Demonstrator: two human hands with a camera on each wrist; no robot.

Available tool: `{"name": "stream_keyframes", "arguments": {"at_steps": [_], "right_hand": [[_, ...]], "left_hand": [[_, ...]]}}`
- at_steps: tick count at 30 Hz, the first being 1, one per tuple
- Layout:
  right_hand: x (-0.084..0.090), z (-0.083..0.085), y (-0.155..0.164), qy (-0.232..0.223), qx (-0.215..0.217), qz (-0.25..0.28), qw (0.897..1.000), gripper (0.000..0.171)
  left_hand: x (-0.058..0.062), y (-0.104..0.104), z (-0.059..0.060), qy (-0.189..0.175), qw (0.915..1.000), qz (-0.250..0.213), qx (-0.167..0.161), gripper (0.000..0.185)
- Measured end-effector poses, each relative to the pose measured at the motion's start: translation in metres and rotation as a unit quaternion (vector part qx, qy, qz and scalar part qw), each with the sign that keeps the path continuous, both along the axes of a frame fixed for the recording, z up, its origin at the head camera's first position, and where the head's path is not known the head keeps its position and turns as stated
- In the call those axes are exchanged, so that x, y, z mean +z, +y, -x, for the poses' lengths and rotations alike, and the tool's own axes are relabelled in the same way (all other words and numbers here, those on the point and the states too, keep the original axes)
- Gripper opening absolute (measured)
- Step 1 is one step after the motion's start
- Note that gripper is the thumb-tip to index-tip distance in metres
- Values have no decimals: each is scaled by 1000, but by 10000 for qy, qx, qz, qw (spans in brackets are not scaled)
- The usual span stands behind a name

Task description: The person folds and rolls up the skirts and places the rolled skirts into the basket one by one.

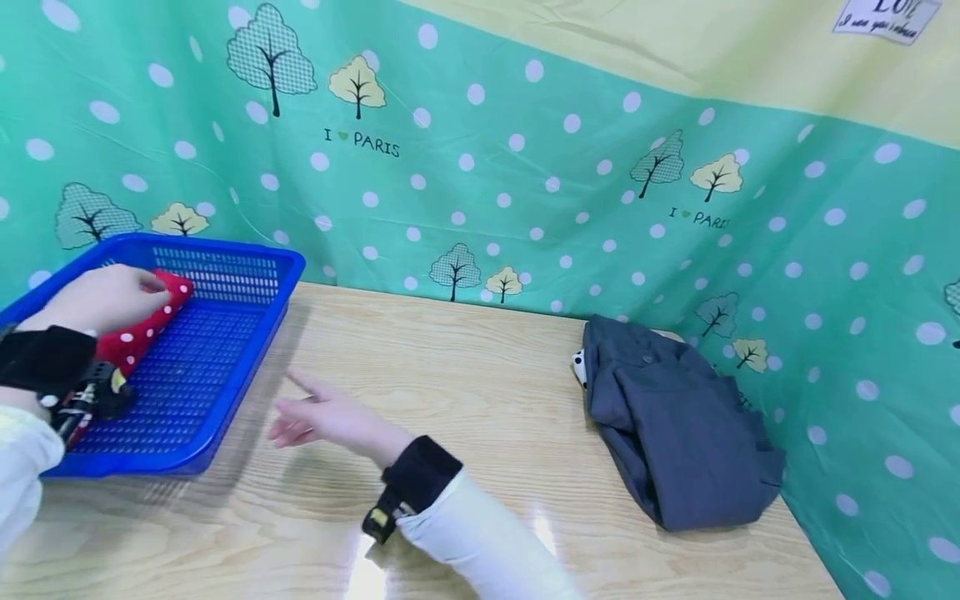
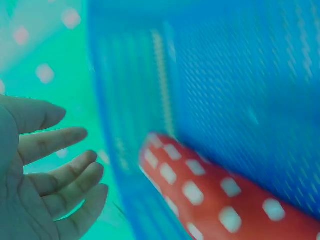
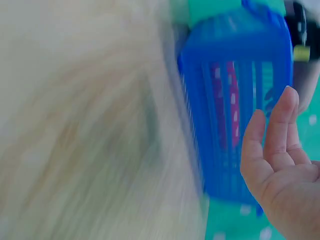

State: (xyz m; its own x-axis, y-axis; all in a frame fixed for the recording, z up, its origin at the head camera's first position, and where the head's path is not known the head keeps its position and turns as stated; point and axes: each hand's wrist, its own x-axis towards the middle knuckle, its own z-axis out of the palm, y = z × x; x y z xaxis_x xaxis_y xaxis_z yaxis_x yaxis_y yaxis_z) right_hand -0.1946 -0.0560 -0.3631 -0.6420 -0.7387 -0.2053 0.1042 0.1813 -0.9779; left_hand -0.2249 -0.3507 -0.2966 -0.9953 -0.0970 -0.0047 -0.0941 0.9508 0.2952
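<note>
1. One blue basket (image 1: 251, 367) is cut off at its left; the left hand (image 1: 105, 300) partly hides the red dotted thing (image 1: 129, 340) inside.
2. Right of the basket, grey cloth (image 1: 690, 425) mostly hides a spotted white thing (image 1: 579, 367), hard to identify.
3. Both hands, fingers loose, grip nothing: left over the basket, the right hand (image 1: 337, 421) beside it.

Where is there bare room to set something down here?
The widest bare patch on the wooden table lies between the right hand and the dark cloth, reaching back to the green curtain. Inside the blue basket, there is bare room right of the red dotted item. Crowded: the basket's left part, with that item near the left hand.
</note>
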Motion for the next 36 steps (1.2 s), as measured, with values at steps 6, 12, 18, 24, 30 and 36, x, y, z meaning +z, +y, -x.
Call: {"name": "stream_keyframes", "arguments": {"at_steps": [6, 12, 18, 24, 30, 36], "right_hand": [[-11, 30, 62, 49, -567, -103, 9983, 55], [-14, 54, 135, 310, -1045, -324, 9935, 51], [-4, 73, 213, 600, -1577, -538, 9842, 47], [26, 83, 299, 1320, -1846, -1120, 9674, 46], [50, 83, 390, 1943, -1996, -2844, 9174, 56], [42, 86, 442, 1556, -2446, -4579, 8404, 84]], "left_hand": [[20, 56, 7, 145, 9967, -172, -774, 54], [33, 126, 1, 452, 9885, -546, -1333, 43], [43, 181, -2, 742, 9749, -951, -1870, 41], [24, 232, 7, 664, 9588, -1741, -2145, 39], [-22, 287, 27, 466, 9323, -2919, -2083, 37], [-65, 340, 45, 154, 8757, -4445, -1880, 31]]}}
